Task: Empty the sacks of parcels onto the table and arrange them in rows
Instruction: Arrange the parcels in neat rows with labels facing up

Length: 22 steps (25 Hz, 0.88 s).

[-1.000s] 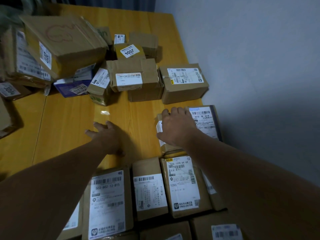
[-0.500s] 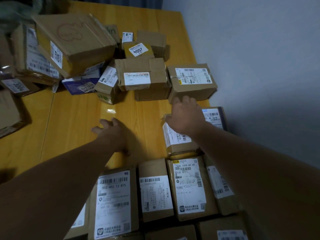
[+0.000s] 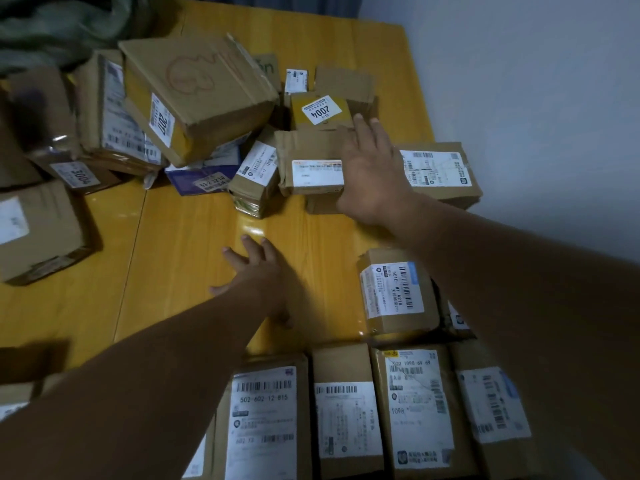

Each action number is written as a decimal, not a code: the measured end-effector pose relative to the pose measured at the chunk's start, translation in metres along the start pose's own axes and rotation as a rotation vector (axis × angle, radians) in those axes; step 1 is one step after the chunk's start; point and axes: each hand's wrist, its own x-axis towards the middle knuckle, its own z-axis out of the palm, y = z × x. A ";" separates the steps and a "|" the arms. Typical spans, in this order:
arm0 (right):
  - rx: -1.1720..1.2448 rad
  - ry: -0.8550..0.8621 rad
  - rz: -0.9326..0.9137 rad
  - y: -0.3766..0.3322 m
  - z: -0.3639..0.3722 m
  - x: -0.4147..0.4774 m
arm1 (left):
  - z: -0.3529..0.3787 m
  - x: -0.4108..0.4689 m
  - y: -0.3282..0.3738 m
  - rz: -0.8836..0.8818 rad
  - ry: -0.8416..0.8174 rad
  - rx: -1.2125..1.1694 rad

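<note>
Head view: right hand (image 3: 372, 168) stretched far across the tabletop (image 3: 190, 258), fingers straight and spread, palm down over the right end of a brown parcel (image 3: 311, 150) in the loose pile. Contact likely but not certain, and it holds nothing. That parcel's long axis runs left to right, white label facing near. Left hand (image 3: 256, 275) flat on bare wood, fingers splayed, holding nothing, well short of the pile. Right hand is the nearer one.

Near row (image 3: 346, 372) of four: left parcel (image 3: 263, 420) reads "502-602-12-815", third parcel (image 3: 415, 407) "020 1098 69 69". Beyond it, a lone parcel (image 3: 394, 292) reads "501E M1 A21B".

Pile: yellow box (image 3: 320, 109) "2004", large box (image 3: 194, 98) "2017", small box (image 3: 76, 174) "3004". Green sack (image 3: 52, 26) far left.
</note>
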 end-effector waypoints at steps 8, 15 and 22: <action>0.042 -0.063 0.029 -0.005 0.002 0.004 | -0.018 -0.029 0.008 -0.077 -0.054 -0.120; 0.511 -0.185 0.123 0.001 -0.034 -0.036 | -0.015 -0.053 0.003 -0.028 -0.002 -0.220; 0.856 -0.225 0.254 -0.005 -0.046 -0.075 | -0.023 -0.057 -0.016 0.124 0.184 -0.524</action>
